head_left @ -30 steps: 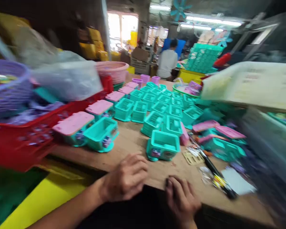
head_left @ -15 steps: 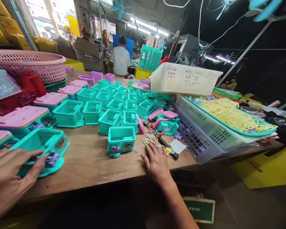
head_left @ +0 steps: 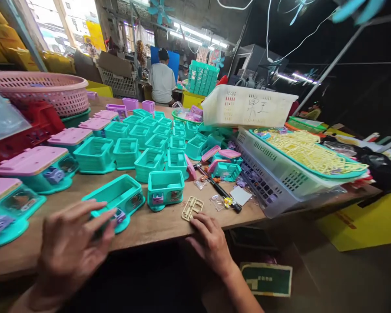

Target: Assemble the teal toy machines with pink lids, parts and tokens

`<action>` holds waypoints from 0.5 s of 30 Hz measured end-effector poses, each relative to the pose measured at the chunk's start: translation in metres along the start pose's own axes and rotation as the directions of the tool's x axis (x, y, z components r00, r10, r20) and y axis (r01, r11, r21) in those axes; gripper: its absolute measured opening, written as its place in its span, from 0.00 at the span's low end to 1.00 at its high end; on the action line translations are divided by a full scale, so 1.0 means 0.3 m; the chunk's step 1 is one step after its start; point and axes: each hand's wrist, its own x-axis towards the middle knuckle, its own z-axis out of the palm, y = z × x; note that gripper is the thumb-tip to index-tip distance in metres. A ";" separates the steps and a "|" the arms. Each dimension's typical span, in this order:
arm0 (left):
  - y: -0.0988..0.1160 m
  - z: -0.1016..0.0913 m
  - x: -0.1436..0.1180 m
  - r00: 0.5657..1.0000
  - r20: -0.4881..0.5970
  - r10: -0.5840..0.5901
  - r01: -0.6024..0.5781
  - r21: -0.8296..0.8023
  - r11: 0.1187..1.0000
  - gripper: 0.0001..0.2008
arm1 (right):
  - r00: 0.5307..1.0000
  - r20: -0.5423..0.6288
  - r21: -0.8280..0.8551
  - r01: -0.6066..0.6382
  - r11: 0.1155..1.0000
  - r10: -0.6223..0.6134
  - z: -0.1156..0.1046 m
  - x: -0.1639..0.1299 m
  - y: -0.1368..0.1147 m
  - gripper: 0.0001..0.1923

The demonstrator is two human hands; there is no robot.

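Note:
My left hand [head_left: 72,243] rests at the near edge of the wooden table [head_left: 156,224], fingers spread, touching the front of a teal plastic toy body [head_left: 117,199] with a small purple part on it. My right hand [head_left: 209,241] lies at the table edge, its fingertips on a beige plastic parts frame [head_left: 192,208]. Between my hands stands another open teal toy body [head_left: 165,188]. Several more teal bodies [head_left: 150,148] fill the table behind, some capped with pink lids [head_left: 31,159].
A grey basket [head_left: 273,182] carries a teal tray of yellow parts [head_left: 309,154], with a white basket [head_left: 247,106] behind. A black tool [head_left: 218,189] and small bags lie by it. Pink [head_left: 42,91] and red [head_left: 29,130] baskets stand left. A person [head_left: 162,80] works at the back.
The view swung right, then steadied. My left hand has pulled the teal body toward the middle. My right hand has drawn back to the edge with the beige frame under its fingertips.

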 end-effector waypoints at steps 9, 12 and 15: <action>0.294 0.205 0.036 0.932 0.278 0.234 -0.123 -0.367 0.922 0.27 | 0.971 -0.237 0.169 0.026 0.985 0.015 -0.032 -0.032 -0.080 0.12; 0.315 0.292 0.066 0.901 0.338 0.273 -0.067 -0.514 0.855 0.30 | 0.941 -0.332 0.233 0.008 0.972 0.072 -0.108 -0.016 -0.113 0.12; 0.355 0.359 0.128 0.833 0.494 0.251 0.228 -0.719 0.656 0.23 | 0.907 -0.416 0.216 0.031 0.976 0.063 -0.196 0.021 -0.122 0.11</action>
